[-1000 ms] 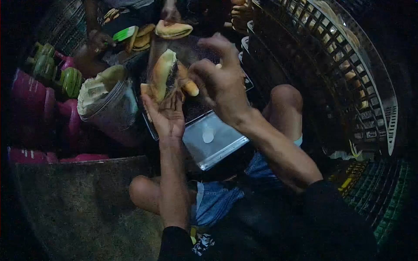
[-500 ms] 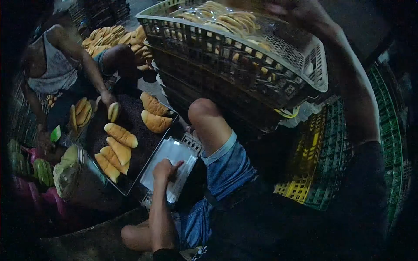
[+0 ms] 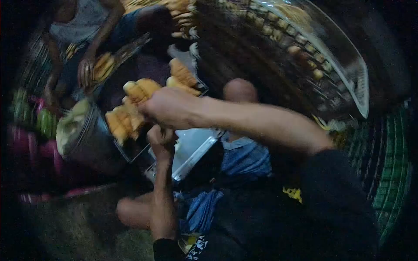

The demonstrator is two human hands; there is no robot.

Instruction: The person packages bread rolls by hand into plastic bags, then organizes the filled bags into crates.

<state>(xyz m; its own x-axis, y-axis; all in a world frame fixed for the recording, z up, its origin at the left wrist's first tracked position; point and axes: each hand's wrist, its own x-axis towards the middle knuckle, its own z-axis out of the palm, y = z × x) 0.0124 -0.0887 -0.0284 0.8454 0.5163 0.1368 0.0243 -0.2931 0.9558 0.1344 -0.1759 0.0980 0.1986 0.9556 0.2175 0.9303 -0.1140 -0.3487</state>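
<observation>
Black top (image 3: 344,209) — small yellow print on the front — blue denim shorts (image 3: 246,158)

My feed is smeared by motion. A round metal tub (image 3: 87,143) heaped with pale cream (image 3: 69,124) stands on the floor just beside the near left edge of a long dark baking tray (image 3: 141,67). Two golden oblong buns (image 3: 183,73) lie at that tray's far right corner. Past its far left edge, a co-worker in a pale sleeveless top (image 3: 78,21) has a hand (image 3: 85,71) beside a stack of split buns (image 3: 103,65). Pink plastic shapes (image 3: 26,145) and green ones (image 3: 45,122) crowd the floor left of the tub. At upper right I see a pale lattice crate (image 3: 355,82) of buns, with green plastic crates (image 3: 392,174) below it.
</observation>
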